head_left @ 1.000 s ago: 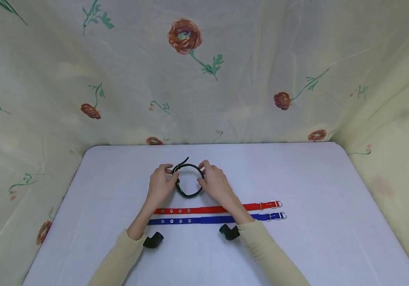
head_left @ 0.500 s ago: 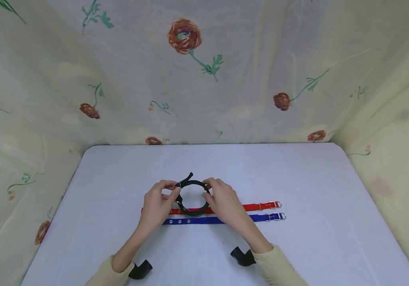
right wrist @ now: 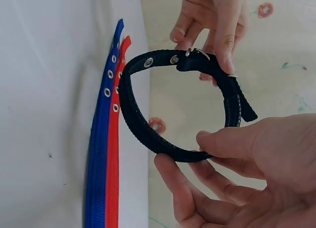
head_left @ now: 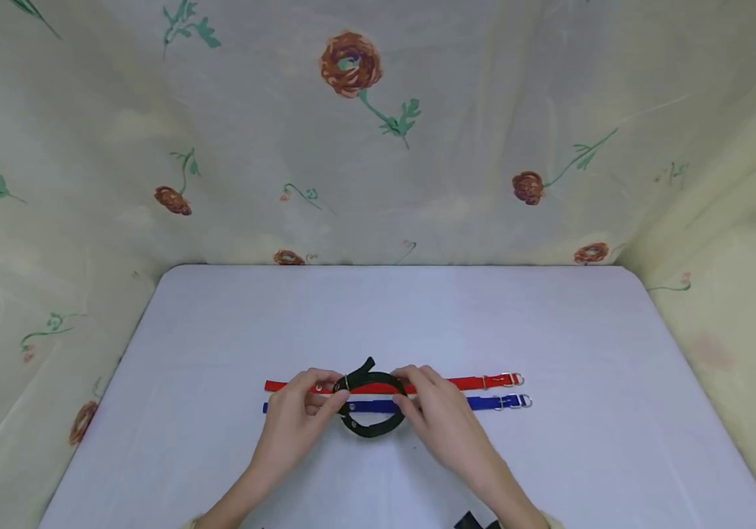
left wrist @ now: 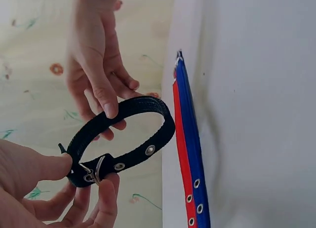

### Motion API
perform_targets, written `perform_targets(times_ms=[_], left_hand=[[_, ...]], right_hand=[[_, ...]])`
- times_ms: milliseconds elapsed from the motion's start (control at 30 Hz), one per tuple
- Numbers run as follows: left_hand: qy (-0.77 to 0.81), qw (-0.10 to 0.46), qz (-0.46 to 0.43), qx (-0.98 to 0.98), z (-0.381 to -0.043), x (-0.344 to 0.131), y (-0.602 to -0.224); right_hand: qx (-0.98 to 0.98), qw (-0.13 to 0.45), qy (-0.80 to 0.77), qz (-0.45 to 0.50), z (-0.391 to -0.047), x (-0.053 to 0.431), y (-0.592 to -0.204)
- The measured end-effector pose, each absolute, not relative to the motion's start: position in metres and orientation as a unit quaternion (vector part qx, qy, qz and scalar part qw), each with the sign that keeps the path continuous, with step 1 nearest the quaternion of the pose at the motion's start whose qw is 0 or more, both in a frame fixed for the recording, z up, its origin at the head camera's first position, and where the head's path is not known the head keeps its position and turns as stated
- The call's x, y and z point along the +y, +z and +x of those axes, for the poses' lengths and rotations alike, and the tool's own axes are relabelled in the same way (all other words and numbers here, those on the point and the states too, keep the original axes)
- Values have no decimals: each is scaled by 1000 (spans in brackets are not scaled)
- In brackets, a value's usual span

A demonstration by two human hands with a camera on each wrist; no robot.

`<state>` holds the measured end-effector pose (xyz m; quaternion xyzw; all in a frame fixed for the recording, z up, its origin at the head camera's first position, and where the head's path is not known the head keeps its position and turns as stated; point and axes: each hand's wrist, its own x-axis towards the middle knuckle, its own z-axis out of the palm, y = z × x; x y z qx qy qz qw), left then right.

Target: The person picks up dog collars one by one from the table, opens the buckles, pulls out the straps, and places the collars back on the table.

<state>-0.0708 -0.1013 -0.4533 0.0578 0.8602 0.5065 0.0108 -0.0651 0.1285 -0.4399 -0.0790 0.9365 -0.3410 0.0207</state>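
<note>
A black dog collar (head_left: 371, 432), buckled into a loop, hangs above the table between both hands. My left hand (head_left: 298, 415) pinches it at the buckle side, thumb against the strap, seen closely in the left wrist view beside the metal buckle (left wrist: 98, 168). On the opposite side, my right hand (head_left: 444, 419) pinches the plain strap between thumb and fingers. The loose strap end (right wrist: 248, 109) sticks out past the buckle. Metal eyelets (left wrist: 150, 150) line part of the loop. In the head view the loop overlaps a red collar (head_left: 466, 383) and a blue collar (head_left: 480, 403).
The red and blue collars lie unbuckled and nearly parallel across the white table (head_left: 582, 441), their buckles at the right end. Behind the table hangs a flowered curtain (head_left: 450, 147). A black piece (head_left: 467, 521) shows beside the right forearm at the bottom edge.
Both hands have brought the black collar nearer to the body, from beyond the red collar to over the red and blue ones. The grip stays on both sides of the loop.
</note>
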Motion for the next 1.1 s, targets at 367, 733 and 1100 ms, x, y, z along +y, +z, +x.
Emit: perform_targets(times_ms=[367, 733, 1100], left_hand=[[531, 66, 12, 844, -37, -98, -456], [508, -4, 19, 861, -29, -86, -460], [502, -2, 46, 864, -26, -82, -461]], right_hand=[[925, 71, -372, -30, -35, 142, -438], [928, 62, -365, -31, -33, 143, -440], [906, 66, -416, -48, -33, 136, -436]])
